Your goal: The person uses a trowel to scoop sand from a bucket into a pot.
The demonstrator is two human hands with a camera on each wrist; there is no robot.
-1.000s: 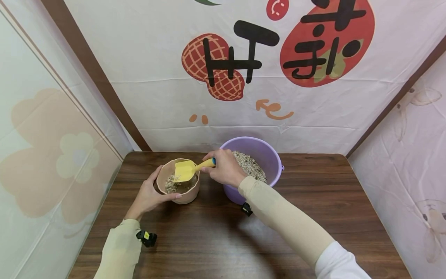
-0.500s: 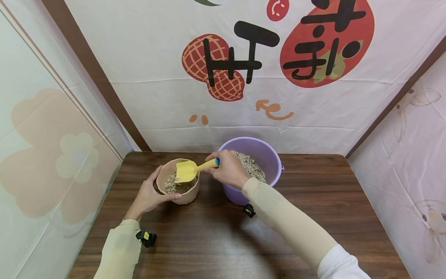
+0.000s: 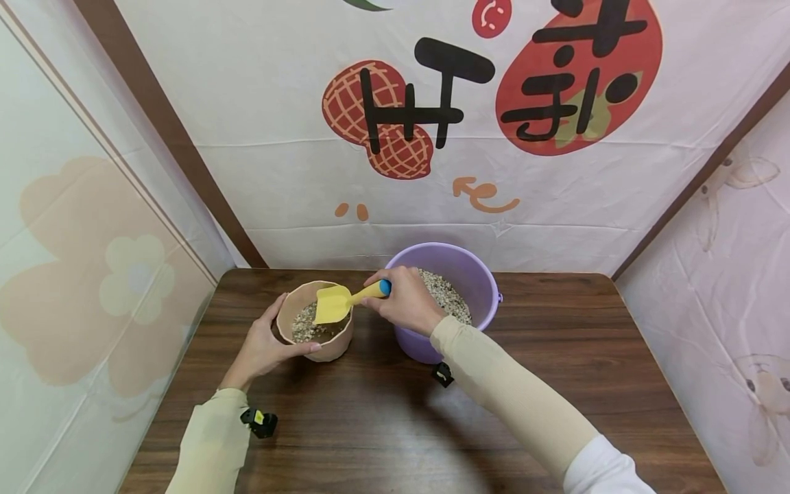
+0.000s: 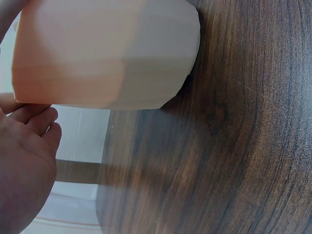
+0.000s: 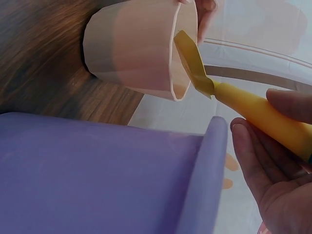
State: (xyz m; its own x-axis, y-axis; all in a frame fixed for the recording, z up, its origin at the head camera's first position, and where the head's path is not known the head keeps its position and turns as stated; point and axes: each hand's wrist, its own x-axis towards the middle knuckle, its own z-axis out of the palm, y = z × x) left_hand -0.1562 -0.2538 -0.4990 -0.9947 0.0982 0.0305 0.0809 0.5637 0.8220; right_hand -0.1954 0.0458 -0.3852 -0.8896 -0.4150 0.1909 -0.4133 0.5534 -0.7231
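A peach faceted pot (image 3: 336, 350) stands at the table's left, with pale grit (image 3: 304, 328) inside. My left hand (image 3: 262, 351) grips its rim from the left, thumb along the near side, fingers around the far side. The right hand (image 3: 402, 299) holds a small yellow shovel (image 3: 333, 304) by its handle, and the blade tilts over the pot's opening. In the right wrist view the blade (image 5: 192, 61) reaches into the mouth of the pot (image 5: 141, 46), and the thumb and fingers of my hand (image 5: 287, 195) lie on either side of the handle.
Just right of the pot stands a purple bucket (image 3: 420, 348) with more grit (image 3: 446, 295) in it, beneath my right wrist. Behind the brown wooden table (image 3: 555, 384) hangs a printed white cloth (image 3: 278, 178), and cloths hang at both sides.
The shovel has shifted slightly to the right above the pot, together with my right hand, and its blade now shows no grit. My left hand and the pot have not moved.
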